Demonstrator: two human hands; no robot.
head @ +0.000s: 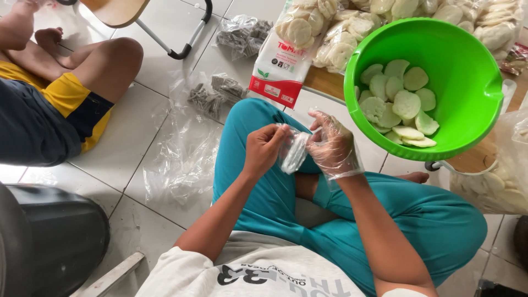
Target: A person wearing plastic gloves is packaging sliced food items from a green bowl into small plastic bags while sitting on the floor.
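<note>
Hands meet over our lap, above the teal trousers [258, 165]. Our left hand [265, 147] is bare, its fingers curled shut on one edge of a small clear plastic bag [293, 152]; our right hand [331, 144], inside a thin transparent glove, pinches the opposite edge with fingertips closed and the other fingers loosely bent. The bag hangs between the two hands, touching both, its long axis running roughly up and down, the mouth up by the fingertips. Neither hand is nearer; it sits midway.

Just beyond the right hand, up and to the right, we see the green bowl [467, 137] tipped toward us, with pale round crackers [406, 103] lying in its lower half. The right hand is clearly the closer one to that bowl.

Farther out, packed bags of crackers [308, 27] lie behind the bowl. Loose plastic sheeting [181, 159] and small bags of grey pieces [212, 94] rest on the tiled floor [137, 132] to our left. Another person's bent legs [82, 66] sit at the far left, well apart from our hands.
</note>
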